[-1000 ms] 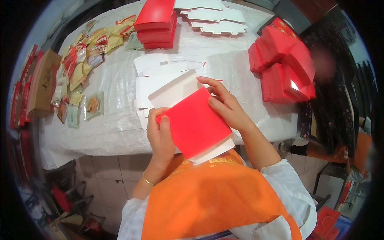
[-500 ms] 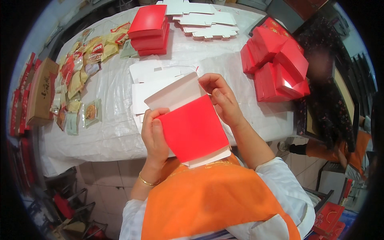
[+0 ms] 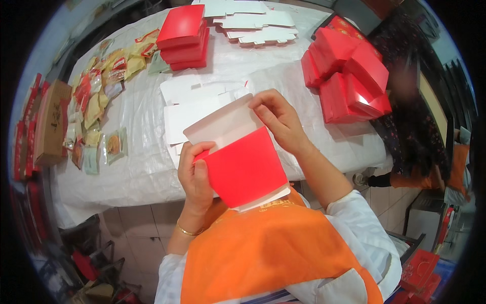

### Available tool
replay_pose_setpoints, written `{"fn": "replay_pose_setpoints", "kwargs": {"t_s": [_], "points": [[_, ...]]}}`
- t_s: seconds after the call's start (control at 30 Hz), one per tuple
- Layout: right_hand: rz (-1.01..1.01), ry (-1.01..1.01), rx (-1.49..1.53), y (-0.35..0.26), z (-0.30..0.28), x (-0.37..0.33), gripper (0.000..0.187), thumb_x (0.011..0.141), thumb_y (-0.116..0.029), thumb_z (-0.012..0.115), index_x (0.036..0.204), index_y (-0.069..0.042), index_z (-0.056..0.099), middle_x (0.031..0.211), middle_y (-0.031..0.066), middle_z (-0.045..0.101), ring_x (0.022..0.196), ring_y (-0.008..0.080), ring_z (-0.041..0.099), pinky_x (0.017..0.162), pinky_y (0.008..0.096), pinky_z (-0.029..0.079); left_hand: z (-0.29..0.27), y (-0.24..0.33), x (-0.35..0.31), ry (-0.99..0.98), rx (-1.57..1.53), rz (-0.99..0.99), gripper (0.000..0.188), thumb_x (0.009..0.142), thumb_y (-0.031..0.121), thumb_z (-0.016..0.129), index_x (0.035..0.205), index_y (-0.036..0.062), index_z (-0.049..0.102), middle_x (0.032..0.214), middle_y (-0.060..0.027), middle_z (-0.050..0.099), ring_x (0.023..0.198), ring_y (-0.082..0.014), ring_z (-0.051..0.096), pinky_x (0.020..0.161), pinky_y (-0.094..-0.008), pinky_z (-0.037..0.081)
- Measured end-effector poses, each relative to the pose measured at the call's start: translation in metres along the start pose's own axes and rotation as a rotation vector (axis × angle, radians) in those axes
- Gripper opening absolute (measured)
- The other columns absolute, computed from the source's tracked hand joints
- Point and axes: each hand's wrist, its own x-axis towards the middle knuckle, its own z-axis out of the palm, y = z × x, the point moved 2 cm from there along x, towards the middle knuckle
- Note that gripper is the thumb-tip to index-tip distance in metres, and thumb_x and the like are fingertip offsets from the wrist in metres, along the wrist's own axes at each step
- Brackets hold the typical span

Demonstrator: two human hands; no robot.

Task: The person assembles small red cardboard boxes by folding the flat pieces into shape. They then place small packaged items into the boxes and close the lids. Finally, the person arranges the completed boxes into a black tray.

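A red carton [image 3: 247,169] with a white inside is held up in front of my orange apron, its white lid flap [image 3: 223,119] raised on the far side and a white flap sticking out at its near edge. My left hand [image 3: 195,175] grips the carton's left side, thumb on the red face. With curled fingers my right hand [image 3: 279,120] pinches the far right corner of the raised flap. Behind the carton, flat white carton blanks [image 3: 174,119] lie on the table, partly covered by it.
Stacked red boxes [image 3: 181,28] and more white blanks [image 3: 258,21] stand at the back. Red boxes [image 3: 349,76] are piled at the right. Small wrapped packets [image 3: 96,96] spread over the left, beside a brown cardboard box [image 3: 53,121]. Another person's orange garment [image 3: 412,180] shows far right.
My right fingers have shifted slightly along the flap's corner, and the right forearm has turned a little. The carton stays in my left hand; the whole view has shifted slightly.
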Motion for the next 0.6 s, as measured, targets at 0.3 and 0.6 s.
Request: {"fn": "replay_pose_setpoints", "kwargs": {"t_s": [0.3, 0.6], "points": [[0.000, -0.220, -0.072, 0.008, -0.005, -0.020, 0.039, 0.105, -0.032, 0.048, 0.094, 0.000, 0.067, 0.100, 0.0069, 0.061, 0.088, 0.0146, 0.057, 0.079, 0.0283, 0.046, 0.007, -0.009, -0.006, 0.040, -0.059, -0.066, 0.036, 0.100, 0.024, 0.039, 0.101, -0.0038, 0.063, 0.091, -0.0054, 0.051, 0.085, -0.0154, 0.049, 0.081, -0.0285, 0.039], [-0.232, 0.061, -0.289, -0.017, 0.003, -0.040, 0.022, 0.098, -0.016, 0.050, 0.090, -0.001, 0.064, 0.095, 0.0097, 0.058, 0.084, 0.0194, 0.055, 0.075, 0.0289, 0.045, 0.016, -0.008, -0.007, 0.061, -0.082, 0.000, 0.032, 0.104, 0.024, 0.043, 0.089, 0.0004, 0.059, 0.094, -0.0043, 0.052, 0.086, -0.0140, 0.049, 0.080, -0.0280, 0.040]]}}
